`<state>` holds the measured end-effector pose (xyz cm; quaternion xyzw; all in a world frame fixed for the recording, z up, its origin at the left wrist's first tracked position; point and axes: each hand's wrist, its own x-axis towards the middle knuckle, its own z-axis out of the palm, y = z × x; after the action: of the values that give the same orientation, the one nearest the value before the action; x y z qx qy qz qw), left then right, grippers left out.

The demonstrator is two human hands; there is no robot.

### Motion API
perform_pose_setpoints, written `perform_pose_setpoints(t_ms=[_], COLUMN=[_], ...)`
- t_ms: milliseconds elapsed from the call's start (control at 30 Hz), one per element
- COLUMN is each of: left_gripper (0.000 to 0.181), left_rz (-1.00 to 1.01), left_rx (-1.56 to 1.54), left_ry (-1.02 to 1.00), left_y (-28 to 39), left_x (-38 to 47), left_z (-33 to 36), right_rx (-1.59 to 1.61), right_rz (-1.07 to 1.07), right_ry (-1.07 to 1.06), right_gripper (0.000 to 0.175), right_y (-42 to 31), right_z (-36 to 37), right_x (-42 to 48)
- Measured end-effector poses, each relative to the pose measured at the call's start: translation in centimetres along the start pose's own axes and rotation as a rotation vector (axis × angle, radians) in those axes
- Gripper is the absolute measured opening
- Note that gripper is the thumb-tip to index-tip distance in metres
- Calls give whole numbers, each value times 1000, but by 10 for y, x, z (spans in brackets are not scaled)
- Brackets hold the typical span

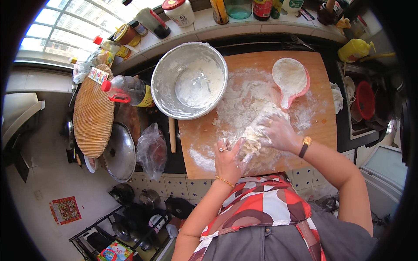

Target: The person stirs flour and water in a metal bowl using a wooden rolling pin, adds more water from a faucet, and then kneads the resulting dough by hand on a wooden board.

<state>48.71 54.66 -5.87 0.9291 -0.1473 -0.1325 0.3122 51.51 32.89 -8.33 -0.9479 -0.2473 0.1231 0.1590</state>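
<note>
Shaggy, floury dough (252, 137) lies on a wooden board (313, 124) close to the board's near edge. My left hand (230, 160) grips the dough's left end, thumb and fingers curled round it. On its upper right side rests my right hand (277, 130), floury, with fingers spread over the dough; whether they close on it I cannot tell. Loose flour (245, 88) is scattered across the board. A metal basin (199, 84) with flour inside stands at the board's back left corner. Behind my right hand, a pink scoop (305, 89) full of flour lies on the board.
Left of the board are a rolling pin (172, 135), a plastic bag (152, 151), a metal lid (120, 151), a large bottle (130, 91) and a round slatted mat (93, 114). Jars and bottles line the tiled ledge (228, 30) behind. To the right, a sink (361, 130) holds a red bowl (364, 100).
</note>
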Motion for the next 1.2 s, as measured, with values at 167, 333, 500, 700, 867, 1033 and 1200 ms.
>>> perform_pose_setpoints(t_ms=[167, 333, 500, 700, 867, 1033, 1200], left_gripper=[69, 65, 83, 97, 97, 101, 95], left_rz=[167, -125, -155, 275, 86, 124, -204], left_rx=[366, 439, -76, -71, 270, 60, -376], left_ry=[-65, -22, -303, -501, -449, -297, -208], left_y=[-5, -22, -37, -22, 2, -36, -108], left_x=[2, 70, 112, 51, 26, 34, 9], left_z=[48, 83, 39, -1, -5, -4, 30], right_rx=[-164, -95, -97, 17, 559, 1085, 1230], right_rz=[-2, 380, 290, 115, 506, 1148, 1111], right_ry=[329, -160, 249, 411, 706, 717, 788], right_gripper=[46, 26, 27, 22, 16, 33, 38], right_y=[-8, 1, 17, -20, -1, 106, 136], right_z=[63, 23, 22, 15, -10, 29, -6], right_x=[-40, 33, 62, -40, -51, 2, 13])
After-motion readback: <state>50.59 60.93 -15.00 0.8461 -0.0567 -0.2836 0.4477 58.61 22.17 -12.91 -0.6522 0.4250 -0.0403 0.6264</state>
